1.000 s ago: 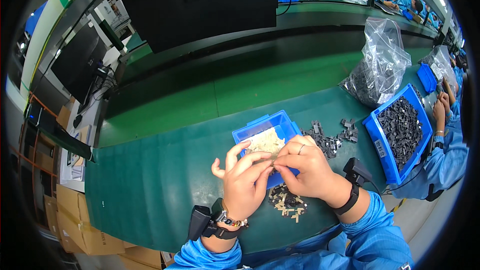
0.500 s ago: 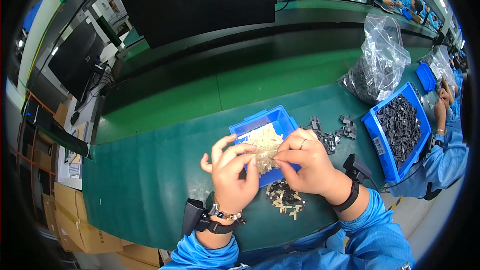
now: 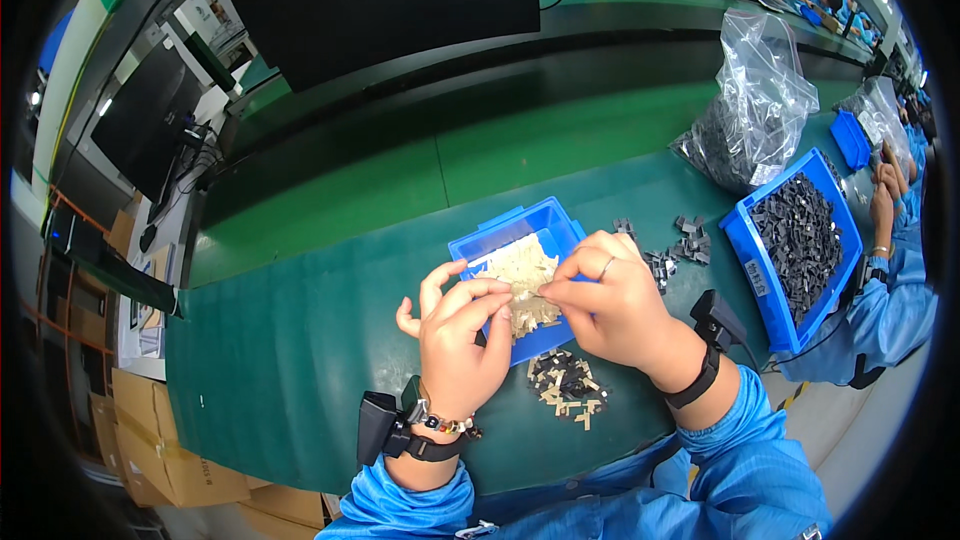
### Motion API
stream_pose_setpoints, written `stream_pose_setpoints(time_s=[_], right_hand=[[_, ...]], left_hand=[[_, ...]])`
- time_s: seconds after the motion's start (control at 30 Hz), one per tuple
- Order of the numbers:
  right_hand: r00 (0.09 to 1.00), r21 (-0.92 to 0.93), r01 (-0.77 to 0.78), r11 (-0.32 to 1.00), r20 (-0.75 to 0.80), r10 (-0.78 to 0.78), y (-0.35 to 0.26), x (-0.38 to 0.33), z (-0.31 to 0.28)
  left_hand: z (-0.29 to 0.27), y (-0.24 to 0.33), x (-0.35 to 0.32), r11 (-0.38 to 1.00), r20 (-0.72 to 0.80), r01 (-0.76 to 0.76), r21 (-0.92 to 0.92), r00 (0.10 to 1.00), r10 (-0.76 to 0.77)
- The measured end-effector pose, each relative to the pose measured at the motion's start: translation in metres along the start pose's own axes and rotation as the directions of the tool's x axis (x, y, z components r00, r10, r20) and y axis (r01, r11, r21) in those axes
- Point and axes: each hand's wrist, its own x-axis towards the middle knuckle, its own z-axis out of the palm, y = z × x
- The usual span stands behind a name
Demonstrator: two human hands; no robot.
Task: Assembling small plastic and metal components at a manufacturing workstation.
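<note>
Over a small blue box (image 3: 568, 225) of thin cream-coloured strips (image 3: 527, 262), both my hands work close together. My left hand (image 3: 462, 350) pinches with thumb and index finger near the strips, its other fingers curled loosely. Thumb and forefinger of my right hand (image 3: 622, 310) are pressed together just beside the left fingertips. Whatever either pinch holds is too small to make out. Just on the near side of the box lies a pile of small black and cream pieces (image 3: 567, 385). Beyond my right hand are loose dark grey plastic parts (image 3: 690, 242).
A larger blue bin (image 3: 762, 290) full of dark parts stands at the right, with a clear plastic bag (image 3: 745, 120) of dark parts behind it. Another person's arm (image 3: 882, 220) is at the far right. A black panel (image 3: 390, 10) hangs over the bench's back.
Both hands stay pinched over the box with little movement. The whole view has shifted slightly, and the box and bin appear a little higher in it.
</note>
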Motion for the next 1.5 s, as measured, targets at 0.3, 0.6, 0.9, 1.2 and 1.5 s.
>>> stream_pose_setpoints(time_s=[0.3,0.6,0.9,1.2,1.5], right_hand=[[0.975,-0.048,0.221,0.974,0.03,-0.22,-0.004,0.002,-0.008],[0.991,0.343,-0.108,0.933,-0.033,0.127,-0.004,0.002,0.004],[0.984,0.405,-0.167,0.899,0.013,0.177,-0.013,-0.004,0.002],[0.733,-0.082,-0.67,0.738,0.082,0.675,0.083,-0.014,-0.045],[0.761,-0.199,-0.603,0.772,0.144,0.632,0.078,-0.014,-0.026]], left_hand=[[-0.004,-0.007,0.0,0.929,0.13,0.019,-0.371,0.991,0.031],[-0.005,-0.003,0.005,0.931,-0.002,-0.064,-0.36,0.998,0.068],[-0.008,0.006,0.0,0.962,0.014,-0.139,-0.236,0.989,0.146],[-0.004,0.003,0.002,0.994,-0.083,-0.048,-0.095,0.996,0.04],[-0.004,0.004,0.0,0.995,-0.073,-0.055,-0.079,0.996,0.05]])
